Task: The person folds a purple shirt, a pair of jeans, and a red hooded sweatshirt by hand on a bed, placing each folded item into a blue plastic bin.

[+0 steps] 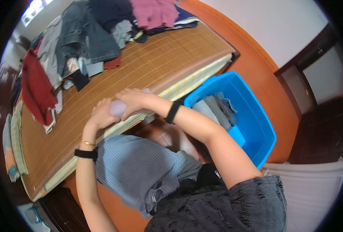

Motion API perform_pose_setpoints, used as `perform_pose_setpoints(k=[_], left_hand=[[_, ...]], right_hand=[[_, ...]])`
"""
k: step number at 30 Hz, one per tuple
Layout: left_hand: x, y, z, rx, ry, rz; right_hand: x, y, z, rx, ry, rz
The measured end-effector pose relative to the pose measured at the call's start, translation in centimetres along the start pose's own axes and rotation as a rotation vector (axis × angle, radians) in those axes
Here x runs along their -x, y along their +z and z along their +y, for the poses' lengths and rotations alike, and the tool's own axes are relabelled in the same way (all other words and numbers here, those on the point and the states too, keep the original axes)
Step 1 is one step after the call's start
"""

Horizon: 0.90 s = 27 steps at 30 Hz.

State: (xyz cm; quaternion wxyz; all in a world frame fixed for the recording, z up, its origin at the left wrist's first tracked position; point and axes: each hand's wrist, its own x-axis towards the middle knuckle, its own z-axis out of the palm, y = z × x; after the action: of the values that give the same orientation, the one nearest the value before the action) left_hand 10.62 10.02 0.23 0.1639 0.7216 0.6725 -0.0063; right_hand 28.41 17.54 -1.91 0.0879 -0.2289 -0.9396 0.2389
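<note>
A rolled lavender cloth (118, 108) lies at the near edge of the woven bed mat (165, 55), with both of my hands wrapped over it. My left hand (102, 113) holds its left end, and my right hand (133, 100) grips farther along to the right. Between the hands a short stretch of the roll shows; a small bit also peeks out past my right fingers. My palms hide the rest. Across my lap is a blue-grey ribbed garment (136, 165).
To the right, a blue plastic bin (257, 116) on the orange floor holds several rolled garments (215, 110). Heaped clothes lie at the bed's far side, among them jeans (87, 34), a pink garment (155, 13) and a red garment (38, 87). A dark door frame (307, 52) stands at right.
</note>
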Motion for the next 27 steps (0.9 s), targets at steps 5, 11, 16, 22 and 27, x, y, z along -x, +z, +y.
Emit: perform_pose_setpoints(k=[5, 11, 16, 22, 27], left_hand=[[-0.6, 0.4, 0.9, 0.043, 0.034, -0.019], [0.2, 0.3, 1.5, -0.001, 0.076, 0.030], [1.4, 2.2, 1.4, 0.006, 0.170, 0.217], [3.6, 2.4, 2.6, -0.145, 0.277, 0.421], [2.8, 5.0, -1.3, -0.051, 0.060, 0.191]], right_hand=[[1.1, 0.1, 0.5, -0.083, 0.069, -0.007], [0.4, 0.8, -0.6, 0.015, 0.146, -0.053], [1.2, 0.5, -1.2, 0.039, 0.131, -0.143], [7.4, -0.4, -0.2, -0.043, 0.089, 0.129], [21.7, -7.4, 7.2, -0.521, 0.138, 0.282]])
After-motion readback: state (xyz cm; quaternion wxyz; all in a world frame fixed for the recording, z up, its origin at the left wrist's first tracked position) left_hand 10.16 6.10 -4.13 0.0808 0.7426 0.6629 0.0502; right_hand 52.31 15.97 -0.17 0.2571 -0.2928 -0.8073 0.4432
